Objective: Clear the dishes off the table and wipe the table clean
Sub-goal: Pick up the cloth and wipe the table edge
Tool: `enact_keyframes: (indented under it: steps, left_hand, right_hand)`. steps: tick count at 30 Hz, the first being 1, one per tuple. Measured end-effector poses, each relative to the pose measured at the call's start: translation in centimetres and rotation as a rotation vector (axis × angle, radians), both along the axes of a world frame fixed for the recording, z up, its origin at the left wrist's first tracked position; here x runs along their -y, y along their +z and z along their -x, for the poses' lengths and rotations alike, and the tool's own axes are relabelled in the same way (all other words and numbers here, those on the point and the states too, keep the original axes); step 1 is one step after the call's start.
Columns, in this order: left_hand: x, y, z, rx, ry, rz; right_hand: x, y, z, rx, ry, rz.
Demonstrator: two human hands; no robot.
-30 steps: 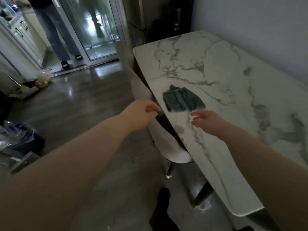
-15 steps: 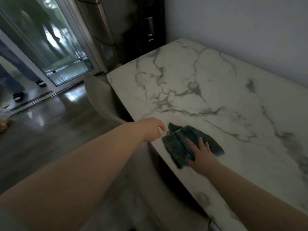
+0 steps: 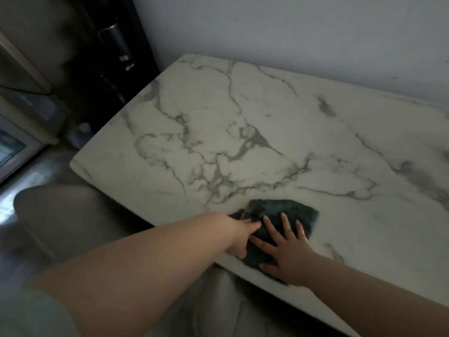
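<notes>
Cloth (image 3: 288, 210) lies under right hand (image 3: 289, 254), touching left hand (image 3: 239, 233).

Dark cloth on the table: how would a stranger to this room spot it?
Find the white marble table with grey veins against the wall. Near its closest edge lies a folded dark blue-green cloth, under the flat right hand and touched by the left hand. It is the only dark, soft thing seen on the pale stone.
</notes>
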State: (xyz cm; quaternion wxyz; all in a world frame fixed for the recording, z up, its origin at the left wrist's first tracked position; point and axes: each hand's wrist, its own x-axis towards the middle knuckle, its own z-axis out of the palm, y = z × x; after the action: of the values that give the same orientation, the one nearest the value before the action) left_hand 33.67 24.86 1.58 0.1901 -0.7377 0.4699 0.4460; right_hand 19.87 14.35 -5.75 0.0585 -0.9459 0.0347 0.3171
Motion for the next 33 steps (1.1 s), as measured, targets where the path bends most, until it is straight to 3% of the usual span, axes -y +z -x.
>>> enact_keyframes:
  steps: [9,16,20,25,27,29,31,33]
  left_hand:
    - [-5.7,-0.9,-11.8,0.26,0.066,0.169]
    - [-4.6,-1.5,-11.9,0.298,-0.088,0.127]
    - [-2.2,-2.2,-9.1,0.202,-0.084,0.222]
    - [0.9,-3.1,-3.7,-0.058,0.054,0.368]
    - [2.1,-3.6,-1.4,-0.052,0.13,0.381]
    - [3.1,-4.1,0.6,0.096,0.17,0.384]
    - [4.0,-4.0,2.0,0.25,0.167,0.369]
    - [4.8,-3.6,2.9,0.333,0.104,0.368]
  right_hand:
    - [-6.8,-0.7,-13.7,0.011,0.174,-0.002]
    - [-5.9,-0.4,-12.8,0.049,0.112,-0.027]
    - [-3.1,-0.1,-8.3,0.122,0.042,-0.08]
    - [1.8,1.4,0.5,0.105,-0.037,-0.172]
    - [2.9,2.6,2.9,0.075,-0.145,-0.264]
    - [3.6,3.5,4.2,0.184,-0.415,-0.353]
    - [4.4,3.4,4.1,0.405,-0.719,-0.299]
    - [5.1,2.9,3.5,0.464,-0.934,-0.2]
